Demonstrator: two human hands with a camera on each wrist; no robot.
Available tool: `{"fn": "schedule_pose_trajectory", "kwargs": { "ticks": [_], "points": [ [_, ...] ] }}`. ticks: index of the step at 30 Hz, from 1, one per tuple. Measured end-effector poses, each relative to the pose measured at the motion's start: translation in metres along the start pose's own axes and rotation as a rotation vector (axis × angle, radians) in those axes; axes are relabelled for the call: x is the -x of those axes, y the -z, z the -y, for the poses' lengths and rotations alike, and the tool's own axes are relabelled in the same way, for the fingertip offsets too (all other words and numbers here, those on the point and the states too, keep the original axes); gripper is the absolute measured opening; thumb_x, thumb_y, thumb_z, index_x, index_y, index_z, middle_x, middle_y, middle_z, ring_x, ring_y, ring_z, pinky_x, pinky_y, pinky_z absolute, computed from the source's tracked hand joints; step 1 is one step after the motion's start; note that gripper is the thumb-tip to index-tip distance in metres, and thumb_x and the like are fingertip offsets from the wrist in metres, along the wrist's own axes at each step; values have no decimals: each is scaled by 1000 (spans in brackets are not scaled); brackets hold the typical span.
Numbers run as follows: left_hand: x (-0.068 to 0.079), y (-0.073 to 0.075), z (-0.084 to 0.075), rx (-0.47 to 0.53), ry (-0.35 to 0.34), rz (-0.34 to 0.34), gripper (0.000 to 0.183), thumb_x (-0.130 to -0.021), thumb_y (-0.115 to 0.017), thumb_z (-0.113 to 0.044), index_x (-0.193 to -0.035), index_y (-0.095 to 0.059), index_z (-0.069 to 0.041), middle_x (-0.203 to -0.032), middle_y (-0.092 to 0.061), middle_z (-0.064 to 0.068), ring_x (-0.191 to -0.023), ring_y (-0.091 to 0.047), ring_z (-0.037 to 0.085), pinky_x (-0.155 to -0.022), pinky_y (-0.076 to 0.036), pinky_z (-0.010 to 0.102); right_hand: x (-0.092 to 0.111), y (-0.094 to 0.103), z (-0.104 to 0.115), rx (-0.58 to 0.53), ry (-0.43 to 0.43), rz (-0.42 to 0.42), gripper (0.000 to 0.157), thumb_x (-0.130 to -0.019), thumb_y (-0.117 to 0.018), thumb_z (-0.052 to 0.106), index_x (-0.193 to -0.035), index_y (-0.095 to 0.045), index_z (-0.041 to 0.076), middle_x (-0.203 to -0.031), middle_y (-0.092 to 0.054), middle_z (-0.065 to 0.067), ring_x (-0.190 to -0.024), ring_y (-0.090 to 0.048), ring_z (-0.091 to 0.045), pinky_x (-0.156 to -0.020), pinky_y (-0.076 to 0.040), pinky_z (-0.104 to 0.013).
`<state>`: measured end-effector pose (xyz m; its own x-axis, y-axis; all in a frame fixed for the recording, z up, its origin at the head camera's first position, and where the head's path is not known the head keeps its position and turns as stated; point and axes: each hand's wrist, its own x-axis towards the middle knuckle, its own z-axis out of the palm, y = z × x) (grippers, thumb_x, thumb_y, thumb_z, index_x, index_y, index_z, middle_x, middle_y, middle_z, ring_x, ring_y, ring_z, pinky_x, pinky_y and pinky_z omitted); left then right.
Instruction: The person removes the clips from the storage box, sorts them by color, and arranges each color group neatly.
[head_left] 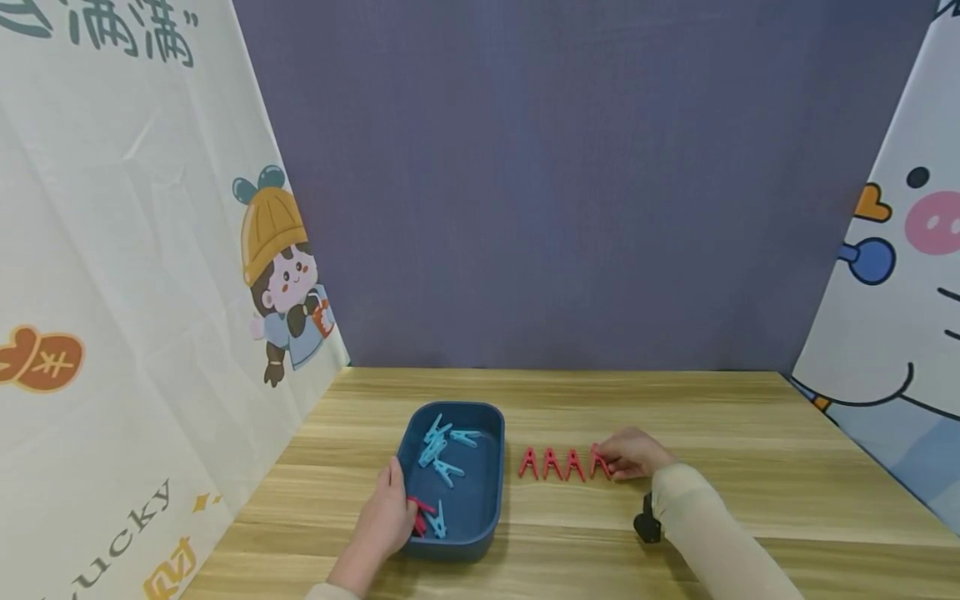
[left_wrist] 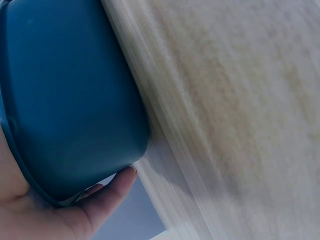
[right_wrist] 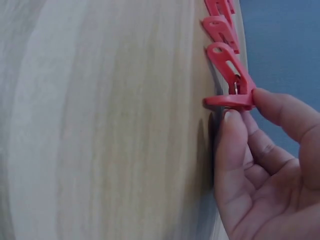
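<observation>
My left hand [head_left: 386, 511] grips the left side of a dark blue plastic bin [head_left: 491, 479]; the left wrist view shows fingers against the bin's outer wall [left_wrist: 75, 95]. Inside lie several light blue clothespins [head_left: 432, 451], plus red clothespins [head_left: 420, 523] in the near left corner, partly hidden by that hand. To the right of the bin, red clothespins [head_left: 551, 464] form a row on the table. At the row's right end, my right hand [head_left: 636, 454] pinches a red clothespin [right_wrist: 230, 70] between thumb and fingers, its legs spread apart.
The wood-grain table [head_left: 555, 550] carries everything. A dark blue-grey cloth [head_left: 555, 183] rises behind its far edge. Printed white cloths stand at the left [head_left: 150, 250] and right [head_left: 885, 333]. A black device [head_left: 647, 523] is at my right wrist.
</observation>
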<state>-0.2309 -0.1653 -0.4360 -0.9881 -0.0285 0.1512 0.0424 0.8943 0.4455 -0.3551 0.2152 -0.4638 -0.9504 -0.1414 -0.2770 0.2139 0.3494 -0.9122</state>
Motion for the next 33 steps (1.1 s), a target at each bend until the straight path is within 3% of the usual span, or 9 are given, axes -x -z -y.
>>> {"fn": "schedule_pose_trajectory", "kwargs": {
  "ticks": [6,13,18,22,25,28,33],
  "points": [
    [0,0,0,7,0,3,67,-85,-56,-4,-136,-19,19,-133,-29,37,-103,-51,43,-85,-44,52,3,-3,4,43,-12,-36,14,-82,-66,12,-85,-61,-1,-70,-57,-6,-52,-52,-9,-51,-52,-24],
    [-1,-1,1,17,15,11,67,-86,-56,-5,-137,-18,18,-135,-28,36,-107,-50,43,-88,-43,52,5,-1,5,55,31,26,11,-82,-62,7,-82,-59,-4,-64,-55,-5,-52,-53,-9,-51,-52,-24],
    [-1,-2,2,13,7,2,67,-85,-56,-4,-136,-19,19,-133,-29,37,-101,-53,43,-84,-45,52,0,-6,4,65,-9,-36,11,-81,-58,3,-84,-58,-8,-62,-53,-4,-51,-52,-10,-51,-52,-25],
    [-1,-3,2,23,24,10,67,-86,-55,-5,-137,-18,17,-134,-28,37,-107,-49,46,-87,-43,53,0,-8,4,69,-18,-70,10,-80,-58,1,-84,-58,-8,-62,-52,-5,-51,-52,-12,-50,-52,-26],
    [-1,-2,2,30,43,24,67,-87,-54,-6,-138,-17,16,-137,-26,36,-113,-44,47,-91,-40,54,0,-6,5,57,0,-76,9,-79,-59,1,-83,-59,-7,-63,-54,-7,-51,-52,-13,-49,-52,-26],
    [-2,-3,2,29,47,26,67,-87,-54,-6,-138,-17,16,-136,-27,36,-108,-48,46,-88,-42,53,2,-3,7,44,35,-71,5,-78,-58,1,-77,-60,-4,-62,-54,-6,-51,-51,-13,-48,-50,-25],
    [-2,-3,2,29,43,22,67,-87,-55,-5,-138,-18,16,-135,-28,36,-105,-50,44,-87,-43,53,7,2,17,67,101,-44,14,-82,-54,4,-69,-55,0,-57,-50,-6,-49,-46,-13,-46,-44,-25]
  ]
}}
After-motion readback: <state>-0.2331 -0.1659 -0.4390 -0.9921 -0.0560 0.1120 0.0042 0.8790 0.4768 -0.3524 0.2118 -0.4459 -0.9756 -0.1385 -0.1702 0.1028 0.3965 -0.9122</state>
